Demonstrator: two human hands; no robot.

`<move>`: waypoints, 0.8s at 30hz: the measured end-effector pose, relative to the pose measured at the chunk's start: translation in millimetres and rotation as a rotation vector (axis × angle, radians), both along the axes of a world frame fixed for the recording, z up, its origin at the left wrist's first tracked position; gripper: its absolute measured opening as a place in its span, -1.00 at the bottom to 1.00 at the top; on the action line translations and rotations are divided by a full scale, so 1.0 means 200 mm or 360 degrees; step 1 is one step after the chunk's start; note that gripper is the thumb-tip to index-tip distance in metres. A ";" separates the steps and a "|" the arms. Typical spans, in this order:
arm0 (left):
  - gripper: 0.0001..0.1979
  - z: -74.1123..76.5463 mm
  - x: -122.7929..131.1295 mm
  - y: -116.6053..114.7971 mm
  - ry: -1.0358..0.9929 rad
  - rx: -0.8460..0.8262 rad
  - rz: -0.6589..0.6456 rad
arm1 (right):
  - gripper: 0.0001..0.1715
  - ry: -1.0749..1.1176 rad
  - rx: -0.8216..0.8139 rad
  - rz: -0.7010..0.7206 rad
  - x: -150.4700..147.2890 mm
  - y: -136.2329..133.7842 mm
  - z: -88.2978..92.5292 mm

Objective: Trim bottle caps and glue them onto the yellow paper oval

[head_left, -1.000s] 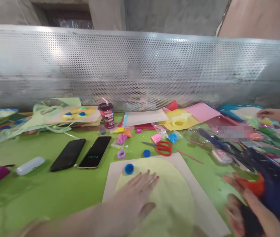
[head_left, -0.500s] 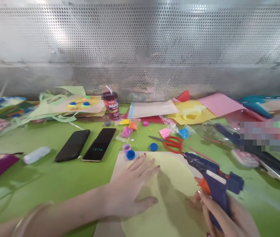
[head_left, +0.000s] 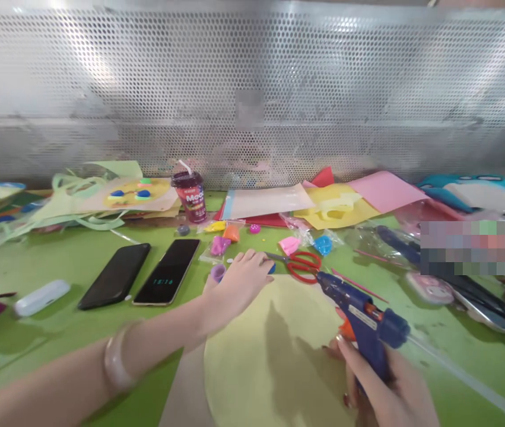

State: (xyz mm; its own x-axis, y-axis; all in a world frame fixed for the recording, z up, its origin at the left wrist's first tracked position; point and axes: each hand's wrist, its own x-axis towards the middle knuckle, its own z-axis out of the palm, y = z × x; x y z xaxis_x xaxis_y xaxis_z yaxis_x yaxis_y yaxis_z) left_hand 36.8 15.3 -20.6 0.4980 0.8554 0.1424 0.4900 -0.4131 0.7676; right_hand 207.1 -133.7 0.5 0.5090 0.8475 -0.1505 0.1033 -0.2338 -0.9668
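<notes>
My left hand (head_left: 244, 280), a pale bangle on its wrist, reaches over the paper's far edge. Its fingers are bent down together at a blue bottle cap (head_left: 272, 268), which shows beside the fingertips; the tips are partly hidden. A purple cap (head_left: 218, 272) stands just left of that hand. My right hand (head_left: 381, 379) is wrapped around a dark blue hot glue gun (head_left: 363, 314) with an orange trigger, its nozzle pointing away and left. A large pale yellow paper circle (head_left: 252, 356) lies on a whitish sheet (head_left: 185, 385) beneath both hands.
Red-handled scissors (head_left: 304, 267) lie by the nozzle. Small bags of coloured clay (head_left: 231, 233) sit beyond. Two phones (head_left: 116, 276) and a white case (head_left: 42, 298) lie left. A drink cup (head_left: 191, 198) and coloured papers (head_left: 267, 200) line the perforated metal panel (head_left: 345, 89).
My left hand has left its flat spread on the yellow circle and moved forward to the blue cap, fingers now bent. The other blue cap is hidden. The view has shifted slightly.
</notes>
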 end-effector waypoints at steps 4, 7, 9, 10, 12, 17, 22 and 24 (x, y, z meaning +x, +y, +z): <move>-0.68 -0.01 0.01 0.02 -0.0220 -0.0060 -0.0017 | -0.62 0.0141 0.0198 0.0013 0.01 -0.01 -0.01; -0.69 0.04 0.01 0.02 -0.0309 -0.0088 -0.0019 | -0.61 0.0302 0.0289 0.0135 0.03 -0.02 -0.02; -0.65 0.10 0.00 0.01 -0.0370 -0.0243 -0.0073 | -0.56 0.0462 0.0321 0.0240 0.05 -0.04 -0.01; -0.63 0.12 -0.01 0.00 -0.0445 -0.0404 -0.0120 | -0.59 0.0549 0.0324 0.0273 0.07 -0.05 0.00; -0.66 0.15 -0.03 -0.04 -0.0723 -0.0863 -0.0202 | -0.69 0.0695 0.0287 0.0307 0.10 -0.06 0.04; -0.82 0.11 -0.06 -0.13 -0.1406 -0.1684 -0.0081 | -0.50 0.0455 0.0132 0.0454 0.20 -0.05 0.16; -0.79 0.09 -0.06 -0.13 -0.1498 -0.1776 -0.0357 | -0.58 0.0144 0.0032 0.0594 0.19 0.01 0.24; -0.77 0.08 -0.07 -0.12 -0.1527 -0.1756 -0.0430 | -0.63 0.0092 -0.0007 0.0677 0.17 0.04 0.24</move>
State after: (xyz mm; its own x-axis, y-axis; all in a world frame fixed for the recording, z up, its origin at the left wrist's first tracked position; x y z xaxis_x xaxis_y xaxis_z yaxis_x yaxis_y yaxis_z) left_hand 22.7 -9.6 -4.3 0.7490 0.6470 -0.1428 -0.3663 0.5840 0.7244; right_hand 241.0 -126.2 48.3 0.1048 0.9794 -0.1727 0.1370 -0.1862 -0.9729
